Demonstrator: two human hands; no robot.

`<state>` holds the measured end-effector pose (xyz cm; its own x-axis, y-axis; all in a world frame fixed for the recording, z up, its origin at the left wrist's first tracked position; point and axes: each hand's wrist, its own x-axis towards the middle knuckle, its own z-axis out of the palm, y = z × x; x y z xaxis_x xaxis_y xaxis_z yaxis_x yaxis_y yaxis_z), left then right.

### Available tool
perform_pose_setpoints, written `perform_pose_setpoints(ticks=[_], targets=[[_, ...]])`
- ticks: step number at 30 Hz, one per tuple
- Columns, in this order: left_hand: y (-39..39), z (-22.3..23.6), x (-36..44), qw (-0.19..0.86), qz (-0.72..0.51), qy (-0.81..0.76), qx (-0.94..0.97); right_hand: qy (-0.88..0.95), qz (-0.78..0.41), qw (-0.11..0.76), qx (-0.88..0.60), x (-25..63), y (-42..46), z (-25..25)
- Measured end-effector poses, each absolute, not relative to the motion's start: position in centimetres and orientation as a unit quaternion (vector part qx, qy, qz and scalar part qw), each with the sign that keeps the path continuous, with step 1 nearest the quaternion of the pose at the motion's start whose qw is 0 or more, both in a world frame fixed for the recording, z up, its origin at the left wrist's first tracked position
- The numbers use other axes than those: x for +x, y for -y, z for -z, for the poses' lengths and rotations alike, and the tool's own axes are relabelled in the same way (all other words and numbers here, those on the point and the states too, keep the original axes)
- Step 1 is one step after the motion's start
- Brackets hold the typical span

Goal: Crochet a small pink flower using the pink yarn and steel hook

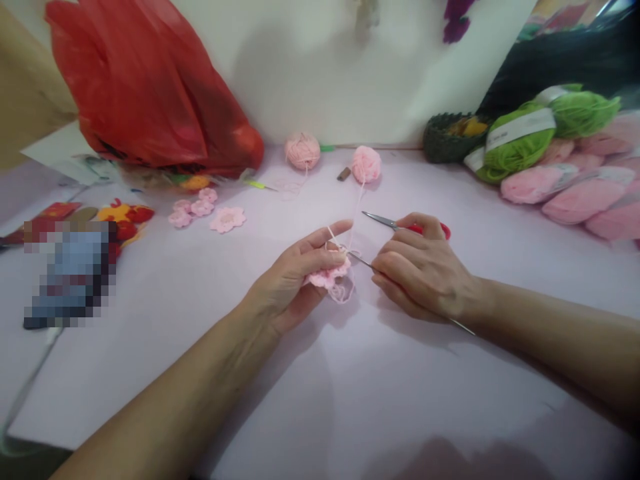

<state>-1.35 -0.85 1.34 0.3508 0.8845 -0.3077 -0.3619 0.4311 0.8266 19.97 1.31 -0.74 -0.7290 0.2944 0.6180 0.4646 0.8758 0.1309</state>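
Note:
Between the thumb and fingers of my left hand [295, 273] is a small pink crochet piece [327, 275], with a loose loop of yarn hanging under it. The index finger is stretched out, and a pink strand runs over it. My right hand [425, 270] is closed round a thin metal crochet hook [363, 261]; its tip meets the top edge of the crochet piece. From there the working yarn leads back to a pink yarn ball [367, 164]. Partly behind my right hand lie scissors [383, 220] with red handles.
Pink crochet flowers [229, 219] lie left of centre, near a red plastic bag [150, 93]. A paler yarn ball [303, 151] sits at the back. Green skeins [520, 140], pink skeins [580, 193] and a dark basket [447, 143] fill the right. A blurred-out device [75, 273] with a cable lies left.

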Motion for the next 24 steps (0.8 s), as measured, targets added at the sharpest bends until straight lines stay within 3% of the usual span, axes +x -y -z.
perform_pose_setpoints(ticks=[7, 15, 24], targets=[[0.6, -1.9, -1.9, 0.75, -0.419, -0.391, 0.33, 0.928, 0.104, 0.304, -0.186, 20.2, -1.5, 0.7], [0.3, -1.1, -2.1, 0.755, -0.405, -0.375, 0.355, 0.926, -0.114, 0.325, -0.156, 20.2, -1.4, 0.6], [1.3, -0.2, -0.7, 0.662, -0.384, -0.422, 0.486, 0.915, -0.111, 0.32, -0.218, 20.1, -1.3, 1.3]])
